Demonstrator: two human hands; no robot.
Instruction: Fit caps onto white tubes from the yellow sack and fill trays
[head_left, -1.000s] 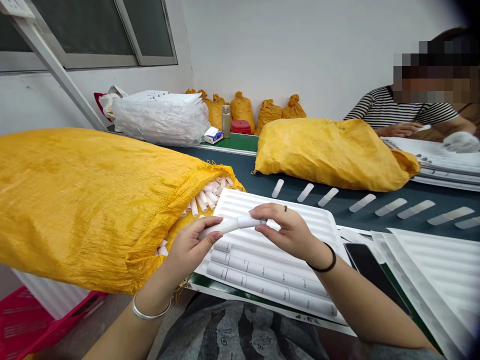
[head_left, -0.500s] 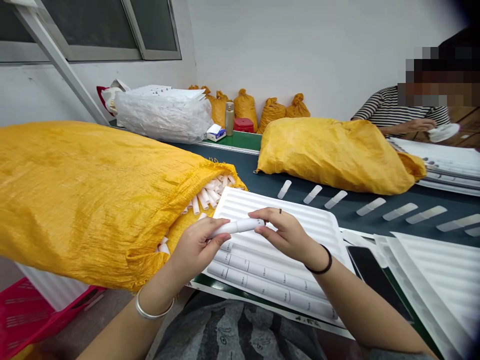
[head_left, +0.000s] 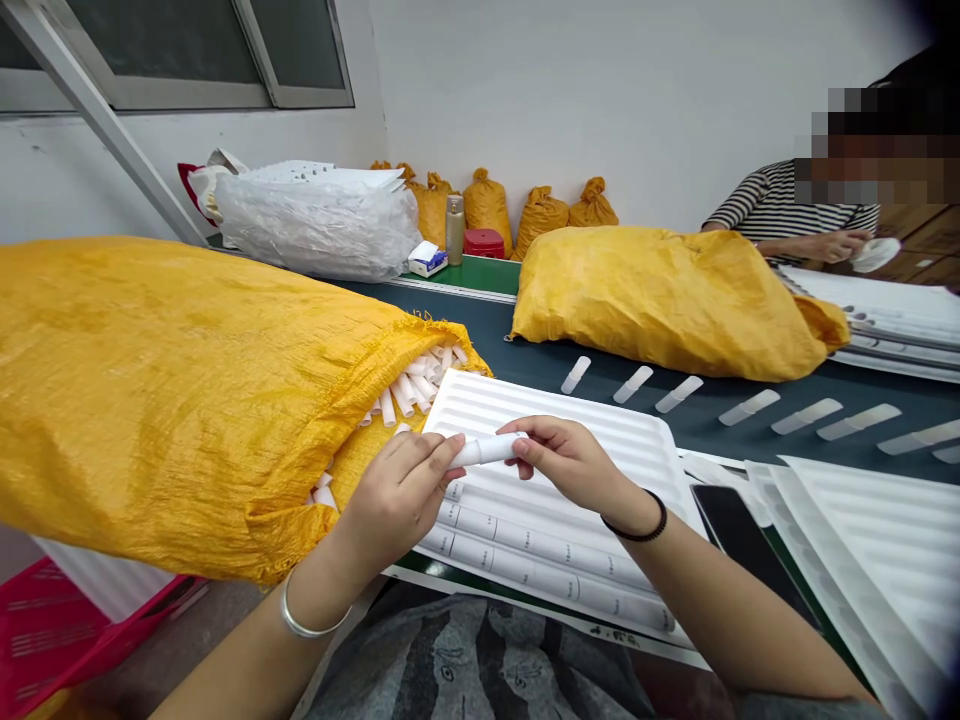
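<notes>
Fingers (head_left: 544, 430) of the left hand (head_left: 394, 490) and right hand (head_left: 576, 462) are drawn in close, pinching opposite ends of a white tube (head_left: 495, 448) at mid-frame, above the ridged tray (head_left: 630, 440). Keeping both grips in line, with light, even pressure, would probably stop the tube's joint (head_left: 478, 452) from bending.

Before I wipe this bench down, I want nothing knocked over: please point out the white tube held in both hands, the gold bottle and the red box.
White tube (head_left: 496, 448): head view, middle of its exposed side.
Gold bottle (head_left: 454, 234): head view, middle of its body.
Red box (head_left: 484, 243): head view, its near side.
</notes>
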